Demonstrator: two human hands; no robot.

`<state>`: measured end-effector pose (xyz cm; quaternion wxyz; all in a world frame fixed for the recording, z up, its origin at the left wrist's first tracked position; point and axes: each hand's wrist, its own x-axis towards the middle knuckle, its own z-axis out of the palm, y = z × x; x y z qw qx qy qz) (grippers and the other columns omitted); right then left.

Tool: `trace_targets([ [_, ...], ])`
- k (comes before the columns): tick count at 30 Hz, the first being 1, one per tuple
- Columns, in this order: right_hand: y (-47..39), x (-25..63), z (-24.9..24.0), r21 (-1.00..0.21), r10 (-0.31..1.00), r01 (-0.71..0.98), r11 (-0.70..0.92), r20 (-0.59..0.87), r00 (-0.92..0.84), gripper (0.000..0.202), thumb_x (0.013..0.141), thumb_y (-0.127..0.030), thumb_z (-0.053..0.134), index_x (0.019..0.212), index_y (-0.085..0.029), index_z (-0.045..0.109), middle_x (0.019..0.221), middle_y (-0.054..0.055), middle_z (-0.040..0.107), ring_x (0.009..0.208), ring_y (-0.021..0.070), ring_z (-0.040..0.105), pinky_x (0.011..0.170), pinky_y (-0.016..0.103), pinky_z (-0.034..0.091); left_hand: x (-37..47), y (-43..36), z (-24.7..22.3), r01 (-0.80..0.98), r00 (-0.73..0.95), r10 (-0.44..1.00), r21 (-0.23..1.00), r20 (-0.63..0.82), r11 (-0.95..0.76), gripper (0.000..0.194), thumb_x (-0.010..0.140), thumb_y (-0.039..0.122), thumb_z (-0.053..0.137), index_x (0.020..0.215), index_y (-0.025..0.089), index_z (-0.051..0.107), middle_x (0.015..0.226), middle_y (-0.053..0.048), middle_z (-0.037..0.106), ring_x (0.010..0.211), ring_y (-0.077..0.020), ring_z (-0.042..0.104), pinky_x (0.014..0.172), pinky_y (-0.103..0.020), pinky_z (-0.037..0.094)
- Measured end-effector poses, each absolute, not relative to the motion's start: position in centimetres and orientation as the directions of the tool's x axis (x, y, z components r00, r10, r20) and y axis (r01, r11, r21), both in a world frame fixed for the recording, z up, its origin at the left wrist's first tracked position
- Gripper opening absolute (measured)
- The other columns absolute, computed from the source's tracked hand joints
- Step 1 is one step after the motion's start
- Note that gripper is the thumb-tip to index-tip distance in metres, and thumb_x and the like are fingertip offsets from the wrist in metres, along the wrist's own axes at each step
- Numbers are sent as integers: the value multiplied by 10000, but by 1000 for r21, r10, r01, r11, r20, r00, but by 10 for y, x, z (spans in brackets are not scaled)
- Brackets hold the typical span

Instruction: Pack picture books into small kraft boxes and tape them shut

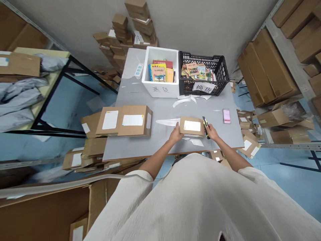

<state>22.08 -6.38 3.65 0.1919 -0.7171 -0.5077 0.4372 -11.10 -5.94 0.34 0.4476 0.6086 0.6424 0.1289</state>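
A small cardboard box with a white label on top lies near the table's front edge. My left hand grips its left end, thumb along the side and the other fingers partly hidden by the box. In my right hand is a yellow and black box cutter, held upright against or just beside the box's right end; whether it touches the cardboard I cannot tell. Scraps of white paper lie around the box on the grey table.
Two larger labelled boxes stand at the table's left. At the back are a white foam bin and a black crate, both holding books. A phone lies at right. Shelves and stacked cartons surround the table.
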Motion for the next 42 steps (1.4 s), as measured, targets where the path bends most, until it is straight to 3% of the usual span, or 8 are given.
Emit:
trace_targets([
  [7, -37, 227, 51, -774, 932, 523, -356, -331, 145, 426, 1042, -710, 449, 1084, -296, 542, 1177, 97, 826, 1055, 286, 757, 896, 402, 599, -104, -47, 29, 643, -15, 951, 725, -309, 246, 874, 1008, 514, 738, 1756, 241, 376, 1506, -184, 691, 1257, -333, 745, 1084, -451, 583],
  [13, -28, 224, 50, -766, 949, 560, -315, -273, 160, 553, 1009, -839, 422, 1053, -297, 521, 967, 66, 750, 941, 283, 686, 844, 393, 560, -96, -40, 32, 588, -58, 968, 775, -244, 231, 571, 1054, 302, 615, 1608, 243, 491, 1562, -172, 625, 1178, -269, 765, 1096, -454, 597],
  [16, -29, 224, 52, -765, 954, 571, -298, -258, 152, 599, 996, -873, 406, 1081, -294, 533, 976, 74, 745, 952, 292, 682, 845, 399, 561, -97, -41, 31, 572, 12, 983, 807, -183, 143, 542, 1019, 238, 616, 1554, 249, 531, 1576, -165, 596, 1294, -279, 729, 1119, -456, 599],
  [22, -28, 222, 66, -774, 960, 569, -276, -251, 123, 623, 1030, -823, 407, 1256, -272, 591, 1020, 77, 797, 894, 277, 748, 848, 406, 592, -97, -46, 37, 781, 159, 982, 622, -100, -63, 431, 1006, 198, 601, 1432, 220, 668, 1617, -196, 566, 1472, -388, 592, 1215, -560, 533],
  [26, -24, 219, 78, -766, 975, 611, -201, -216, 49, 611, 1062, -773, 454, 1320, -258, 658, 971, 55, 810, 849, 264, 759, 877, 409, 610, -91, -54, 46, 834, 286, 956, 506, -60, -218, 488, 1008, 158, 557, 1472, 241, 679, 1626, -180, 596, 1525, -379, 548, 1249, -568, 493],
  [30, -17, 212, 94, -669, 968, 741, -60, -220, -121, 550, 1116, -613, 460, 1429, -235, 707, 1187, 92, 850, 1069, 298, 784, 983, 434, 624, -86, -59, 50, 847, 358, 932, 440, -60, -297, 621, 994, 123, 538, 1606, 209, 605, 1682, -192, 582, 1633, -347, 473, 1338, -538, 416],
  [35, 0, 188, 119, -479, 895, 858, 184, -279, -347, 515, 1156, -372, 435, 1594, -261, 684, 1593, 84, 731, 1421, 303, 694, 1196, 434, 556, -84, -63, 48, 863, 388, 912, 398, -129, -311, 698, 991, 148, 552, 1689, 152, 529, 1801, -206, 475, 1724, -342, 378, 1413, -521, 320],
  [42, 24, 145, 143, -146, 805, 906, 397, -418, -420, 516, 1187, -348, 431, 1636, -260, 671, 1513, 111, 775, 1375, 311, 713, 1111, 386, 557, -83, -64, 47, 864, 403, 902, 392, -158, -317, 743, 984, 154, 547, 1725, 155, 484, 1852, -204, 411, 1761, -330, 314, 1433, -565, 264],
])
